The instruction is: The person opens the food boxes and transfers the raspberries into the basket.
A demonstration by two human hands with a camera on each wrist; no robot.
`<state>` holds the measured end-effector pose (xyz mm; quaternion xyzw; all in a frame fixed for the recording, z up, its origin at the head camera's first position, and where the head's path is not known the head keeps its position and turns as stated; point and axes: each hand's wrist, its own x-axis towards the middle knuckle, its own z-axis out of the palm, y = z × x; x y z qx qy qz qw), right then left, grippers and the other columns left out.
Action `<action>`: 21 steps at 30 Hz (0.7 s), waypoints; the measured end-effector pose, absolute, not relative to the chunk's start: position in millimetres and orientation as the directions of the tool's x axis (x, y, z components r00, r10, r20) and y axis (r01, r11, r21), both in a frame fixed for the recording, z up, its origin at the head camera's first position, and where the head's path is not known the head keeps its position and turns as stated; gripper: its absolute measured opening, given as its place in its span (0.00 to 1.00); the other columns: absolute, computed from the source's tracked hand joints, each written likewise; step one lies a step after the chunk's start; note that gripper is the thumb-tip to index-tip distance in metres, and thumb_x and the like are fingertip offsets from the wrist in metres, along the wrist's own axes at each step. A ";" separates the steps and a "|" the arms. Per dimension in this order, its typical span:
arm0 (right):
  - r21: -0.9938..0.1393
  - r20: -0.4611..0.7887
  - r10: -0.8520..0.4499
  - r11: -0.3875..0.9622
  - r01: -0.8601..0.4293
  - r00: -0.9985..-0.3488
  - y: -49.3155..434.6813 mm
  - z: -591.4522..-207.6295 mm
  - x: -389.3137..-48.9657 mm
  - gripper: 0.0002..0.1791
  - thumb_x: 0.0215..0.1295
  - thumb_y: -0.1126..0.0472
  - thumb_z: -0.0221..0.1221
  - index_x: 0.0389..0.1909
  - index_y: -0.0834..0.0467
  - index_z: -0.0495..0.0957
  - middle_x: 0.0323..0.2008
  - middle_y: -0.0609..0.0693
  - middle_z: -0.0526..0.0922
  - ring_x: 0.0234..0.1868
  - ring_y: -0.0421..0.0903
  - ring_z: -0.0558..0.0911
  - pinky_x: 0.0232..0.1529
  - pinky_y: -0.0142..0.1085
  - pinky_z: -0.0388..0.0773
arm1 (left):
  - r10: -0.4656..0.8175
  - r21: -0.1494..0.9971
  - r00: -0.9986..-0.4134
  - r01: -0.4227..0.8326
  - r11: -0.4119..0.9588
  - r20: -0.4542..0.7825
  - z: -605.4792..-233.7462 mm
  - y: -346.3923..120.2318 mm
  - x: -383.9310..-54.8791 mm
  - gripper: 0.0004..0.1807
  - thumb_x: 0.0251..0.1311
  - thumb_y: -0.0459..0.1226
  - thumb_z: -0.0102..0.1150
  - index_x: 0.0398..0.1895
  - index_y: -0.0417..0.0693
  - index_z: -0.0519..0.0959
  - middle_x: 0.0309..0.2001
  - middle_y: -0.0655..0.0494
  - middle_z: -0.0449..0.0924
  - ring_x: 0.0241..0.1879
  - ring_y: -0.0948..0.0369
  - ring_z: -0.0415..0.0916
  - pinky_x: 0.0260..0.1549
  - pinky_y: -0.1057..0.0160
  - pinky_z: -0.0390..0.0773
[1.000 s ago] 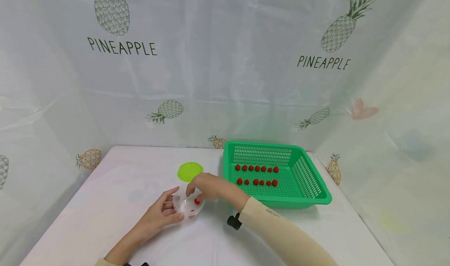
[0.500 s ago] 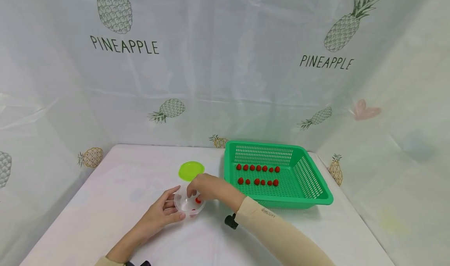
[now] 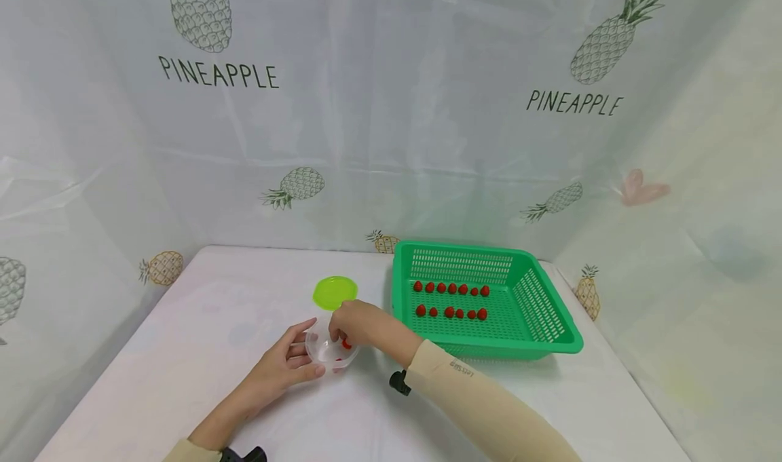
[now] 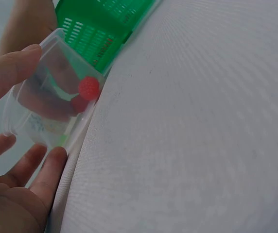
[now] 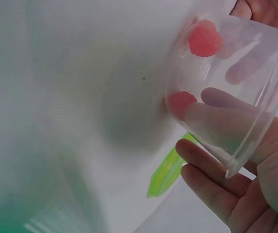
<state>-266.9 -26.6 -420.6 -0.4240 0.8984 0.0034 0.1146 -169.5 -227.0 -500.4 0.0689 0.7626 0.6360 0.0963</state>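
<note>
My left hand [image 3: 276,372] holds a clear plastic cup [image 4: 46,104], its thumb along the near side and its fingers round the other. The cup leans over on the table, low against the cloth. Inside lie two red raspberries; one raspberry [image 5: 205,39] is loose at the cup's bottom. From the right, my right hand [image 3: 366,324] reaches in over the rim. Its thumb and forefinger pinch the other raspberry [image 5: 182,104] near the bottom, while two more fingers [image 5: 212,187] stay outside the cup wall.
A green slotted basket [image 3: 489,345] stands at the right, with two rows of red berries [image 3: 452,288] on its floor. Behind the cup lies a bright green round lid [image 3: 335,292]. A white curtain [image 3: 397,109] printed with pineapples closes off the back and sides.
My right hand's thumb and forefinger have drawn closer together round the raspberry inside the cup. The left hand keeps its hold. The whole view has shifted slightly.
</note>
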 end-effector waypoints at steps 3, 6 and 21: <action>-0.125 -0.205 -0.765 0.639 -0.759 -0.611 -25.7 -422.5 -268.3 0.11 0.67 0.69 0.70 0.44 0.49 0.92 0.33 0.40 0.87 0.36 0.36 0.78 0.42 0.24 0.79 | 0.230 0.983 -0.971 -0.018 0.185 -0.061 -499.8 -226.5 -170.0 0.52 0.63 0.39 0.77 0.85 0.57 0.55 0.73 0.37 0.66 0.66 0.47 0.77 0.56 0.66 0.82; -0.157 -0.194 -0.775 0.630 -0.761 -0.601 -25.1 -423.8 -269.5 0.11 0.66 0.70 0.70 0.43 0.51 0.92 0.33 0.41 0.88 0.34 0.35 0.79 0.40 0.24 0.80 | 0.235 0.982 -0.970 -0.012 0.187 -0.057 -500.5 -226.6 -170.4 0.52 0.63 0.39 0.77 0.85 0.57 0.54 0.73 0.36 0.65 0.66 0.46 0.77 0.56 0.67 0.82; -0.208 -0.040 -0.878 0.475 -0.855 -0.478 -14.9 -417.3 -275.8 0.09 0.63 0.64 0.75 0.44 0.53 0.93 0.38 0.40 0.92 0.39 0.31 0.84 0.46 0.19 0.78 | 0.244 0.985 -0.968 -0.007 0.175 -0.050 -503.1 -228.8 -170.1 0.51 0.64 0.39 0.76 0.85 0.58 0.54 0.73 0.37 0.66 0.67 0.46 0.77 0.56 0.68 0.81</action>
